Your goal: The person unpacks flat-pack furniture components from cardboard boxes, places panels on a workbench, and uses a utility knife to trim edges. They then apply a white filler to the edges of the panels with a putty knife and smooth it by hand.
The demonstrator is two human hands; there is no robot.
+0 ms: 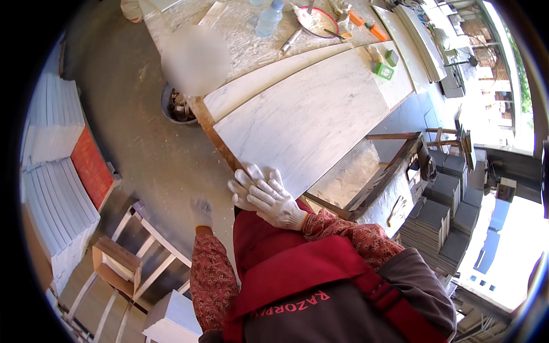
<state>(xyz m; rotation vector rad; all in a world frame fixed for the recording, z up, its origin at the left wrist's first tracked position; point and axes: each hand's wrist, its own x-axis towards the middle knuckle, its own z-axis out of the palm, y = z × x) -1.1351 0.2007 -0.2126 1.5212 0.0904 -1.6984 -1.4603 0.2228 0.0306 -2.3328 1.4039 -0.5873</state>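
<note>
My right hand [279, 207], in a white knit glove, lies with fingers stretched at the near corner of a white grey-veined slab [309, 114]. Under and beside its fingers is what looks like another white glove [241, 186]; whether it is gripped cannot be told. My left hand [201, 212], also pale-gloved, hangs apart from the slab over the floor, its fingers smeared by motion. The slab rests on a worktable [220, 140] with a brown edge, overlapping another pale slab [274, 77].
Farther back stand a plastic bottle [269, 22], a red-rimmed bowl [314, 23] and a green box [383, 71]. A bucket of scraps [167, 106] stands beside the table. Stacked pale panels [60, 194] line the left; a wooden frame [160, 240] and an open cardboard box [123, 286] are lower left.
</note>
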